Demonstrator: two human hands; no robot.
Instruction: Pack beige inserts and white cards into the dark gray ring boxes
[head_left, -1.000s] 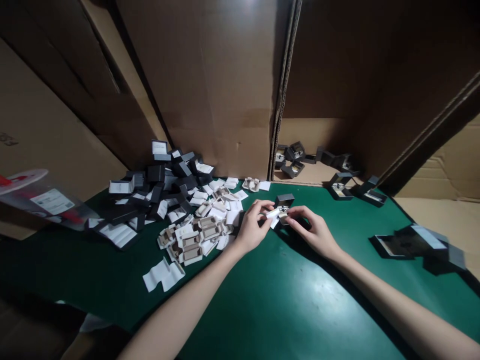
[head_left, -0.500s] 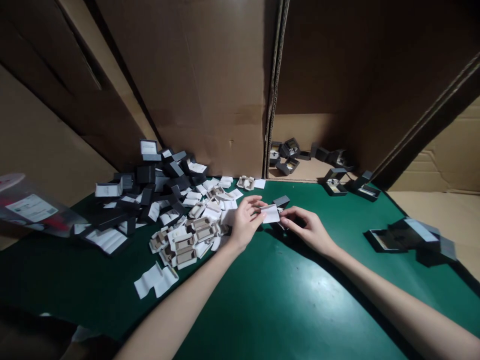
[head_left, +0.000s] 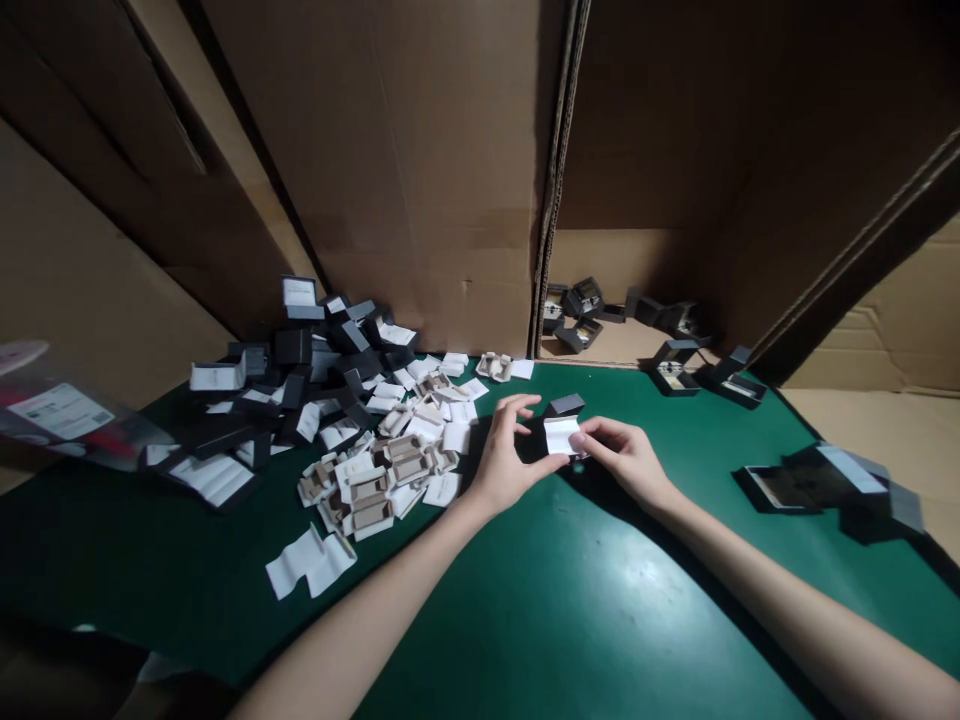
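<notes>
A folded white card (head_left: 559,436) is being pinched by the right hand (head_left: 628,461) before the small black box (head_left: 565,406), the left hand (head_left: 504,465) being held open; that box is apparently being worked on, unfinished, loose inserts (head_left: 406,461) being heaped to its left.

A white folded card (head_left: 560,434) hides most of the black flip-lid box (head_left: 564,405) behind it; the right hand (head_left: 628,455) covers some of the card's edge. At nine o'clock, the picture's border crops a clear plastic tub (head_left: 124,432), its label (head_left: 61,411) unreadably small. Toward four o'clock, black boxes (head_left: 904,510) look blurred.
</notes>
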